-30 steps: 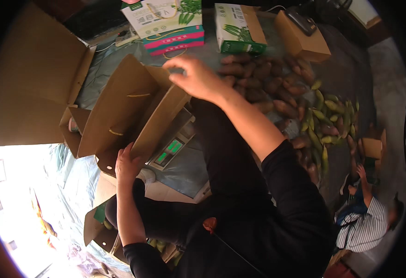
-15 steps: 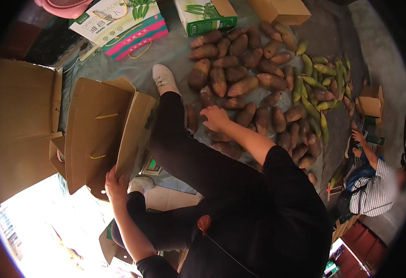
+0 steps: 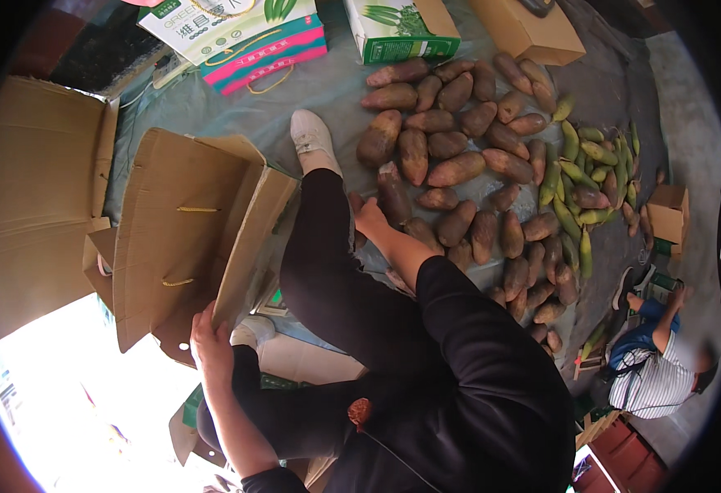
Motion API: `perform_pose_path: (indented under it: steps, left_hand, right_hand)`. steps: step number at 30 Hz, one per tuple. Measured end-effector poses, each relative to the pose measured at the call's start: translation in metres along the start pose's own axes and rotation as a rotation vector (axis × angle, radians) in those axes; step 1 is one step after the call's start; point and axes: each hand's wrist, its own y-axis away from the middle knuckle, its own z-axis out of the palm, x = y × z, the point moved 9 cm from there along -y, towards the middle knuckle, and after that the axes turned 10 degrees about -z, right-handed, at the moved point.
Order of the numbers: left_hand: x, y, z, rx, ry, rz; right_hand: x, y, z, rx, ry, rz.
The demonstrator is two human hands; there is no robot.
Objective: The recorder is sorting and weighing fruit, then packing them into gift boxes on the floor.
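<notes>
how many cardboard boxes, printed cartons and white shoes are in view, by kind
plain brown cardboard boxes: 4 (big open one held by the left hand at, far-left one, top one, small one at right)
printed cartons: 2 (white and pink, green and white)
white shoes: 2 ()
total: 8

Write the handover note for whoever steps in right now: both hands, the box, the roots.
Left hand: gripping the lower edge of the open cardboard box, which stands tilted on the sheet.
Right hand: reaching down onto one brown root at the near edge of the pile of brown roots; whether the grip has closed cannot be told.
Done: none visible in the box.
Left: the pile still lies spread on the grey sheet.
</notes>
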Motion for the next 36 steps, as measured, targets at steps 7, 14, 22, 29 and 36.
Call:
perform_pose_path:
  steps: [7,14,22,29,36]
  left_hand:
    - [-0.004,-0.005,0.005,-0.023,0.007,-0.007]
    - [-0.009,-0.003,0.003,0.002,0.015,0.011]
    - [-0.008,-0.003,0.004,0.006,0.036,0.033]
    - [-0.003,-0.003,-0.003,0.026,0.047,0.027]
    - [-0.012,-0.008,0.004,0.011,0.032,0.015]
  right_hand:
    - [0.000,0.002,-0.003,0.011,0.021,-0.018]
    - [-0.048,0.054,-0.062,-0.075,0.232,-0.388]
    - [-0.016,0.065,-0.184,0.094,0.347,-0.292]
    - [0.034,0.071,-0.194,0.159,0.519,-0.172]
    - [0.007,0.086,-0.173,0.169,0.581,-0.361]
